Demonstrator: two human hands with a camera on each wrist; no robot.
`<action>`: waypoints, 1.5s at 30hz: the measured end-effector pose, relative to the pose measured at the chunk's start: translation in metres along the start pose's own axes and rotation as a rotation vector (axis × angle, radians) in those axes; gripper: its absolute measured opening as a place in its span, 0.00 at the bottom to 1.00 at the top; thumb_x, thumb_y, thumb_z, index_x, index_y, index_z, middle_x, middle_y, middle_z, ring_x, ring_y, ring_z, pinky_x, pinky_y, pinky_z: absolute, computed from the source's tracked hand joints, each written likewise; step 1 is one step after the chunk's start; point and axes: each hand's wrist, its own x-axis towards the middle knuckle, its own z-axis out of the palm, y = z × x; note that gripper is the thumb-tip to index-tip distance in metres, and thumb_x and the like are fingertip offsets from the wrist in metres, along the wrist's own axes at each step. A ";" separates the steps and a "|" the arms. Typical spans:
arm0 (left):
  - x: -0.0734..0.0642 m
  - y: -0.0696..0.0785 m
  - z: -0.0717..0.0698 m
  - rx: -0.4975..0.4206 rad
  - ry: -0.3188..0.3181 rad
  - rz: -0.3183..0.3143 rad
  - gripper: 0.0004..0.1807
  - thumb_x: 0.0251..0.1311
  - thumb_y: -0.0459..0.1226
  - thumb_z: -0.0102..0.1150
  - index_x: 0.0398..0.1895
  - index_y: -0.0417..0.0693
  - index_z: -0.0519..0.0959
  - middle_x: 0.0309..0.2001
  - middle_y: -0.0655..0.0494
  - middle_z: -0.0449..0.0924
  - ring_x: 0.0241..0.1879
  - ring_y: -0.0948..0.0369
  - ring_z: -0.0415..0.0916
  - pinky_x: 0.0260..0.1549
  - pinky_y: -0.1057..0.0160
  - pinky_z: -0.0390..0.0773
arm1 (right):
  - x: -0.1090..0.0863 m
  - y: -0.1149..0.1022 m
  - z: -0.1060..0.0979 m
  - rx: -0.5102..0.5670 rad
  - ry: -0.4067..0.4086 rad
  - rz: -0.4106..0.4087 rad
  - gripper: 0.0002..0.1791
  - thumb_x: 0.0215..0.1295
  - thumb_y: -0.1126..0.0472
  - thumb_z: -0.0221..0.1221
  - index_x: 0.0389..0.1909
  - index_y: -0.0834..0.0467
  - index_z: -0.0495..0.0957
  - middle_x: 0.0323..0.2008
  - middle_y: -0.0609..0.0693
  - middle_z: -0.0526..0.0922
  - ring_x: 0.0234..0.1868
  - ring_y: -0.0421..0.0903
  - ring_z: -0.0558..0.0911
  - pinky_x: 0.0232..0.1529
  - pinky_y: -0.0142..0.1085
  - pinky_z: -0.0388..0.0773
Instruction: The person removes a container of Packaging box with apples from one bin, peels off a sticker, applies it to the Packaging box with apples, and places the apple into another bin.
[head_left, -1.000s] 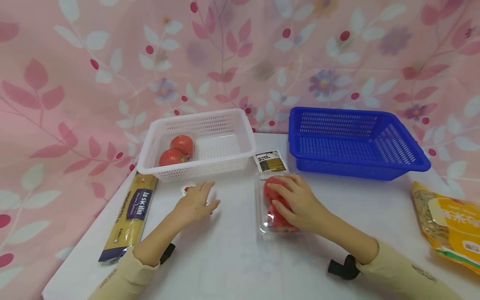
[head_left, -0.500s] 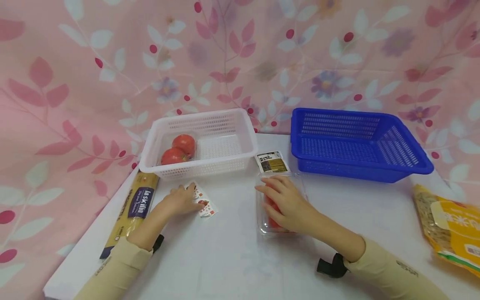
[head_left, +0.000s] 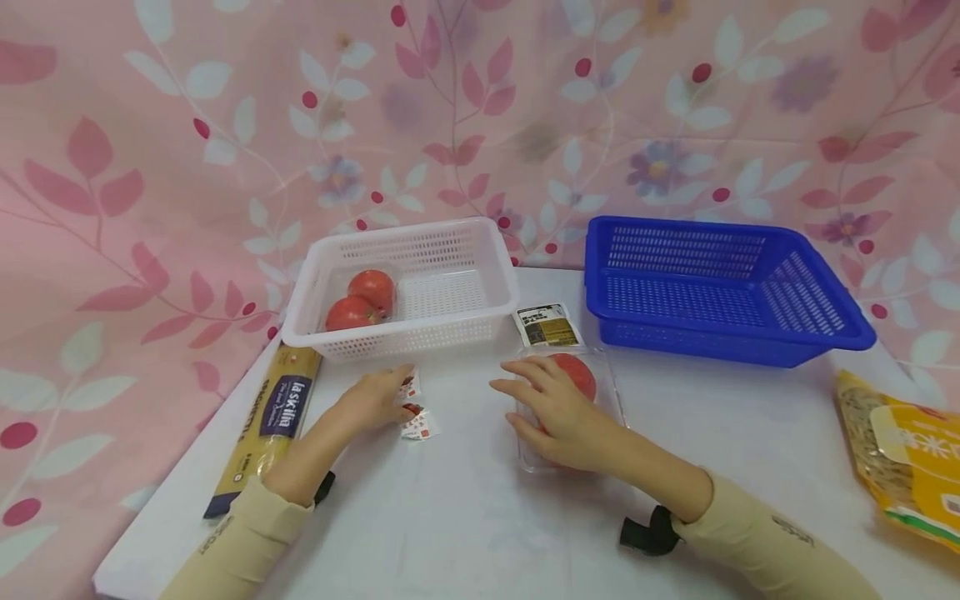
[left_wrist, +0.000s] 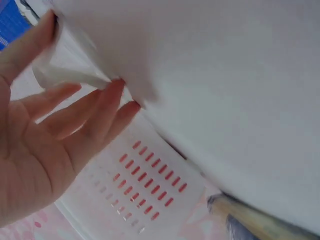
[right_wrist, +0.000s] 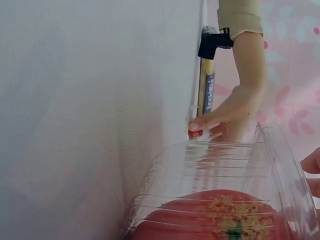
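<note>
My left hand [head_left: 372, 400] bends its fingers and thumb over white ketchup packets [head_left: 418, 427] with red tomato prints, left of the table's middle. In the left wrist view, a white packet [left_wrist: 67, 62] buckles between the thumb and fingertips. My right hand [head_left: 566, 421] lies with spread fingers over a clear plastic box of tomatoes [head_left: 613, 396]. In the right wrist view, its fingertips [right_wrist: 312, 170] show close to the box's rim, with a tomato [right_wrist: 210, 217] inside. The palm hides part of the box.
Behind stands a white basket [head_left: 405, 327] with another box of tomatoes [head_left: 371, 289]. To its right are a small packet with a gold label [head_left: 549, 325] and a blue basket [head_left: 697, 333]. Spaghetti [head_left: 281, 408] lies left, a yellow bag [head_left: 911, 454] right.
My left hand came down onto the ketchup packets, which have shifted slightly right and bunched up. The right hand has slid a little left over the tomato box, uncovering a tomato.
</note>
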 end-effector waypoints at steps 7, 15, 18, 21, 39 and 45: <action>0.001 0.000 -0.004 -0.100 0.118 0.072 0.27 0.49 0.27 0.64 0.55 0.36 0.71 0.49 0.42 0.76 0.50 0.48 0.71 0.49 0.49 0.71 | 0.000 0.001 0.002 -0.002 0.015 -0.031 0.21 0.57 0.60 0.59 0.54 0.55 0.73 0.58 0.56 0.69 0.59 0.53 0.65 0.55 0.50 0.66; 0.002 0.010 -0.003 -0.168 0.166 0.135 0.22 0.46 0.29 0.67 0.49 0.40 0.77 0.33 0.53 0.78 0.31 0.58 0.71 0.30 0.62 0.75 | -0.002 -0.001 0.004 0.004 0.004 -0.036 0.19 0.57 0.60 0.59 0.52 0.53 0.74 0.58 0.53 0.69 0.59 0.50 0.65 0.56 0.51 0.63; -0.001 0.028 -0.007 -0.159 0.195 0.231 0.21 0.46 0.30 0.67 0.47 0.43 0.78 0.28 0.57 0.75 0.27 0.61 0.68 0.25 0.66 0.72 | -0.003 -0.002 0.004 0.016 -0.003 -0.020 0.19 0.58 0.59 0.59 0.52 0.52 0.74 0.59 0.52 0.68 0.59 0.49 0.65 0.55 0.49 0.66; -0.005 0.050 -0.011 -0.159 0.225 0.355 0.19 0.46 0.30 0.67 0.46 0.43 0.79 0.32 0.58 0.78 0.28 0.62 0.72 0.27 0.70 0.75 | -0.003 -0.002 0.004 0.025 0.007 -0.015 0.18 0.58 0.59 0.59 0.51 0.52 0.75 0.59 0.52 0.68 0.58 0.48 0.65 0.54 0.45 0.68; -0.016 0.133 -0.013 -0.242 0.371 0.789 0.25 0.44 0.24 0.66 0.49 0.40 0.75 0.46 0.51 0.78 0.44 0.60 0.75 0.29 0.77 0.75 | -0.012 -0.001 -0.016 0.083 0.252 0.122 0.10 0.52 0.64 0.65 0.34 0.55 0.75 0.44 0.46 0.75 0.49 0.43 0.73 0.47 0.38 0.75; -0.020 0.145 -0.014 -0.288 0.364 0.834 0.25 0.46 0.24 0.65 0.51 0.40 0.74 0.49 0.49 0.76 0.43 0.61 0.75 0.31 0.77 0.74 | -0.016 0.003 -0.026 0.121 0.301 0.138 0.12 0.52 0.66 0.65 0.37 0.56 0.74 0.42 0.49 0.75 0.47 0.44 0.75 0.46 0.38 0.76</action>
